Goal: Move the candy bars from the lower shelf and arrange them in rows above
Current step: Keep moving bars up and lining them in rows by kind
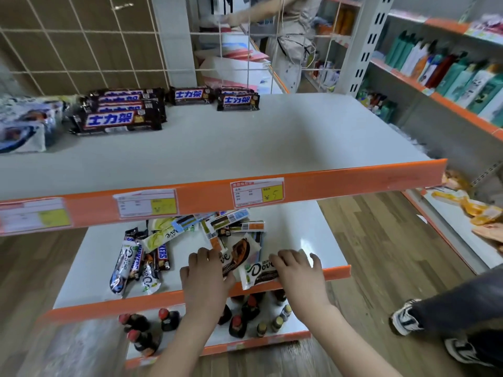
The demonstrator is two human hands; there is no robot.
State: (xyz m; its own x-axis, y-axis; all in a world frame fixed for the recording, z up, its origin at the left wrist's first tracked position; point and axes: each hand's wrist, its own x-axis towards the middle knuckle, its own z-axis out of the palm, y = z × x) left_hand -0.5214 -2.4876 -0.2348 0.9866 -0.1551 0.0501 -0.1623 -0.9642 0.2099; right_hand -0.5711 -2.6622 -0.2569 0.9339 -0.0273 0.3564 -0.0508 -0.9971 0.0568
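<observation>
Loose candy bars (174, 235) lie in a heap on the lower shelf (299, 235), Dove and Snickers wrappers mixed. My left hand (205, 273) rests on a brown Dove bar (231, 258) near the front edge. My right hand (298, 270) lies on a white Dove bar (258, 272) that overhangs the orange lip. Whether either hand grips its bar is unclear. On the upper shelf (245, 142), dark Snickers bars (119, 118) are stacked at the back left, with two smaller piles (238, 100) to their right.
A blue-white packet (24, 123) sits at the upper shelf's left end. Bottles (236, 322) stand on the bottom shelf. A person's leg and sneakers (405, 319) are at the right. Another person (285, 28) stands behind the wire grid. Shampoo bottles (449, 69) fill the right shelves.
</observation>
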